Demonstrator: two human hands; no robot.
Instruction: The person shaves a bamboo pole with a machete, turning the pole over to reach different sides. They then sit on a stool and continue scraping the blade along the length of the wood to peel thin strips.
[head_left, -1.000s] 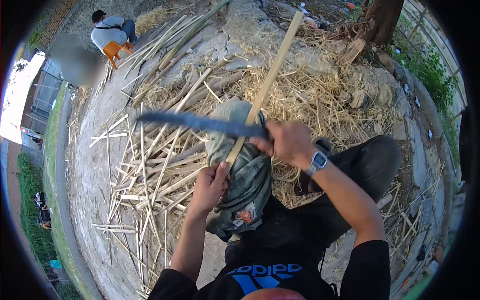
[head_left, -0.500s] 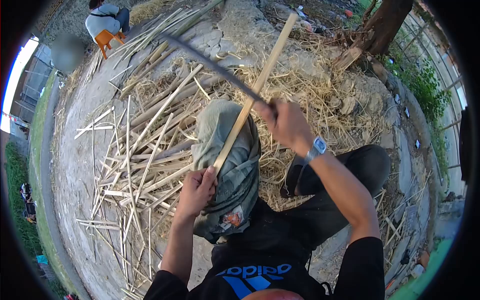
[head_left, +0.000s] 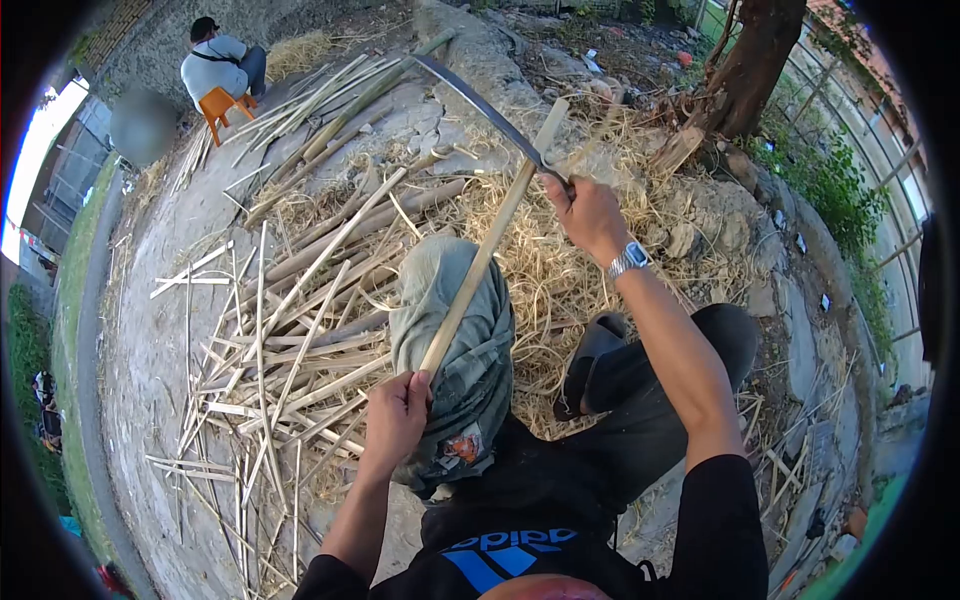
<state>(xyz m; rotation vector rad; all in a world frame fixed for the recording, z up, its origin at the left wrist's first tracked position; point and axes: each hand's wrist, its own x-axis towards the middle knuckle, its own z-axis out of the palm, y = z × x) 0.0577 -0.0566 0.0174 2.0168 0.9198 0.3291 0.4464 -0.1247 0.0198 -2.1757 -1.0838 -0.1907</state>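
Strip (head_left: pixel 480 262) of pale, bamboo-like wood slants over the cloth (head_left: pixel 430 290) on the lap, its near end in the left hand (head_left: pixel 396 420) and its far end out past the cloth's far edge, above the shavings (head_left: pixel 530 300). The left fingers are closed round that near end, thumb along the top. The right hand (head_left: pixel 590 220) is wrapped round the grip of a long, curved blade (head_left: pixel 480 103), which crosses the strip near its far end and points away toward the far edge of the ground (head_left: pixel 160 370). More cut strips (head_left: pixel 300 350) lie loosely crossed on the ground, left of the cloth.

The step in hand looks like shaving or smoothing the strip, with the blade at the far part of a stroke; whether the edge is biting cannot be told. Another pass would call for a firm left grip, the strip kept steady against the cloth, and a shallow, even blade angle, with the left fingers well clear of the edge, since a slip toward them could cut
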